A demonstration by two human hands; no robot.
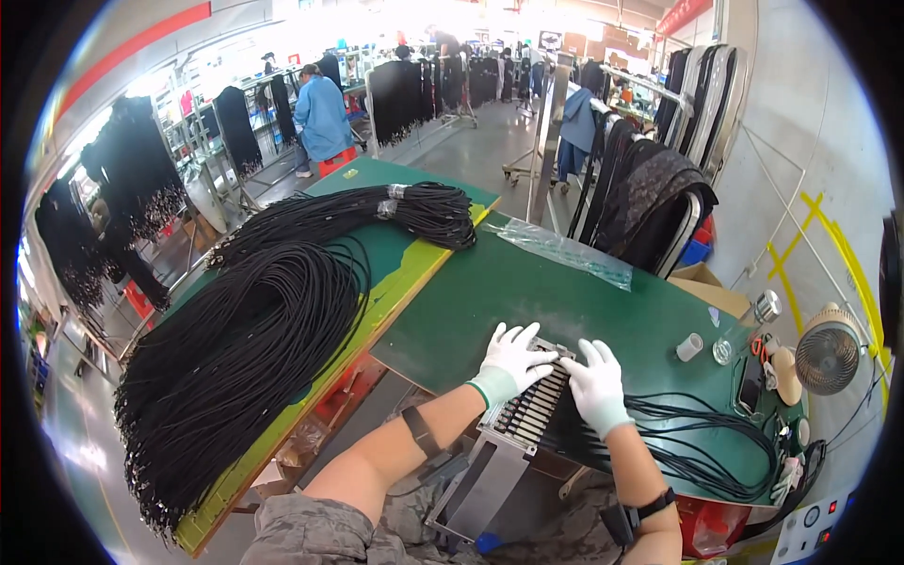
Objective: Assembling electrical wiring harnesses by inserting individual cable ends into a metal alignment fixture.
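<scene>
My two hands wear white gloves and meet at the far end of a slotted metal fixture (524, 420) with a row of pale bars. My left hand (513, 363) reaches in from the left, thumb and index finger pinched toward the fixture's top, other fingers raised. Opposite it, my right hand (596, 384) bends its fingertips onto the same spot. Whatever small piece lies between the fingertips is hidden. Thin black cables (702, 414) run from beside the fixture, under my right wrist, and loop across the green table (443, 315) on the right.
A large pile of black cables (254, 330) and a tied bundle (424, 209) cover the left table. A clear plastic bag (565, 252) lies at the far edge. On the right are a white cup (689, 347), a glass jar (722, 351), orange-handled scissors (759, 345) and a fan (829, 348).
</scene>
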